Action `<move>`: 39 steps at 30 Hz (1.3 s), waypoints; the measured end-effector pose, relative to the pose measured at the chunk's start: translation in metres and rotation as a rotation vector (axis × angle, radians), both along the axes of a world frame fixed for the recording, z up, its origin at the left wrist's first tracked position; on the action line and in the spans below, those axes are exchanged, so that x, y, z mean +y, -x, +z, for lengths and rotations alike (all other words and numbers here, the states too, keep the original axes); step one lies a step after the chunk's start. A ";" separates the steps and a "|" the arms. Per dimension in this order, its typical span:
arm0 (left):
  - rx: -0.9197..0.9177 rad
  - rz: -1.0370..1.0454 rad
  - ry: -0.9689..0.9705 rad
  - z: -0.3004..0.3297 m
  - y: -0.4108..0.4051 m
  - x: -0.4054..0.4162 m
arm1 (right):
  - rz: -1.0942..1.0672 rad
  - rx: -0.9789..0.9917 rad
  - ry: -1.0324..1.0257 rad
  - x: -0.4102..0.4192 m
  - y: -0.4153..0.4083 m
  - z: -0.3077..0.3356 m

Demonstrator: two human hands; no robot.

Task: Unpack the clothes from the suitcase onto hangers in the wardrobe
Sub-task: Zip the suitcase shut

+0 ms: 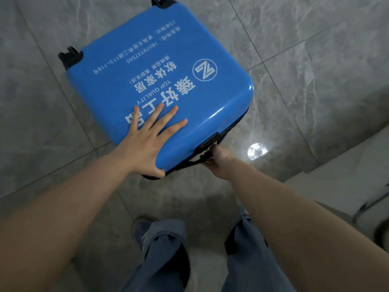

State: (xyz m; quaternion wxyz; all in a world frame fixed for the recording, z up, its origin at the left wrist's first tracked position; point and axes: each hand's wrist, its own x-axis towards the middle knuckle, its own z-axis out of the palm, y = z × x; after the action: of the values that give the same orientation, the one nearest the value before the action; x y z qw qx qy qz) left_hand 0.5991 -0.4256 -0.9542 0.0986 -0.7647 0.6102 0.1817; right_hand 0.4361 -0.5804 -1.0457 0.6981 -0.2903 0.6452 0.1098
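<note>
A glossy blue hard-shell suitcase [151,66] with white lettering lies flat and closed on the grey tiled floor, its black wheels at the far end. My left hand [145,142] presses flat on the near part of the lid, fingers spread and straight. At the suitcase's near right corner, my right hand [216,159] pinches the black zipper pull [207,151] by the dark seam. No clothes, hangers or wardrobe are in view.
Grey marble-look floor tiles [305,60] surround the suitcase, with a bright light reflection [257,151] to its right. A pale step or furniture edge [347,180] rises at the right. My legs in blue jeans [168,253] stand just behind the suitcase.
</note>
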 end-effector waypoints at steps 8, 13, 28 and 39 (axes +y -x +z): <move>0.348 0.137 -0.061 0.113 0.009 0.001 | -0.283 0.142 0.186 0.028 0.033 0.142; 0.536 0.247 -0.126 0.157 0.009 -0.006 | -0.376 0.048 0.171 0.025 0.055 0.224; 0.814 1.061 -0.099 0.172 0.060 0.025 | 0.077 0.009 0.399 0.046 0.040 0.304; 0.449 1.013 0.433 0.218 0.145 -0.019 | 0.602 0.117 1.068 0.019 0.074 0.317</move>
State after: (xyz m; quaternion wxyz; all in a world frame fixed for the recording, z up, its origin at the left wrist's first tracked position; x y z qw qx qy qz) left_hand 0.4541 -0.4445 -0.7358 -0.2898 -0.9064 0.1984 0.2349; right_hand 0.3625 -0.5617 -0.7284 0.3582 -0.7626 0.5383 -0.0204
